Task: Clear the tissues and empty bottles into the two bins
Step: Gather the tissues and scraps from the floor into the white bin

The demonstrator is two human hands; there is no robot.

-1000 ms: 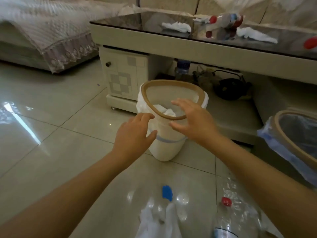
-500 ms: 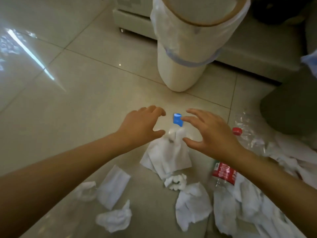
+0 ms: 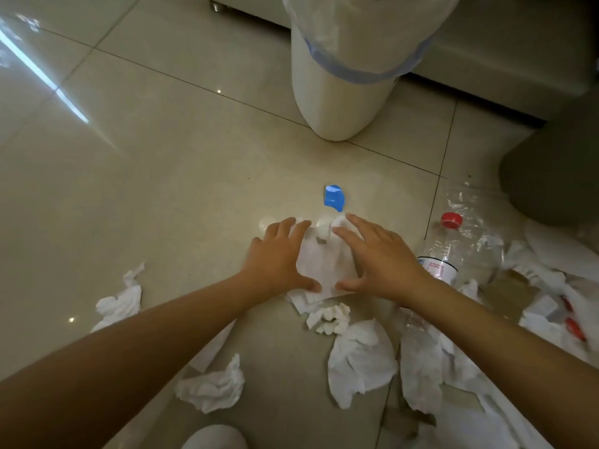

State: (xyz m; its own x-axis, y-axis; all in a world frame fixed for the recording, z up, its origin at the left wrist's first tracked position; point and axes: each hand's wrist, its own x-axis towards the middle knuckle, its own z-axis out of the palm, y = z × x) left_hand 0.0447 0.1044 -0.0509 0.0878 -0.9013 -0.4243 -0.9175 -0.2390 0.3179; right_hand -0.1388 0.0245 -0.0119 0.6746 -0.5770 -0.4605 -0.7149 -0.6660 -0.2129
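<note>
Tissues lie scattered on the pale tiled floor [image 3: 162, 176], most of them crumpled and white. One flat tissue [image 3: 327, 264] is between the two hands, and it covers a clear bottle whose blue cap [image 3: 334, 197] sticks out beyond the fingertips. The left hand [image 3: 278, 257] is spread open and rests on the left edge of this tissue, fingers apart, gripping nothing. The right hand [image 3: 379, 257] is also open, with the palm down on the right edge of the tissue and the thumb touching its near corner.

To the right lies a clear bottle with a red cap [image 3: 451, 220]. Its label [image 3: 436, 268] is white with small red print, but the letters are too small to read. Further right, more white tissues are mixed with brown pieces that look like cardboard and some red bits; this part is blurred.

Near the person, a crumpled tissue [image 3: 212, 388] lies below the left forearm, another tissue [image 3: 120, 303] lies to the left of it, and a small wadded tissue [image 3: 330, 317] lies just below the hands. A white bin [image 3: 340, 105] with a clear liner stands at the top, well apart from the hands. A dark bin [image 3: 551, 176] is at the right edge.
</note>
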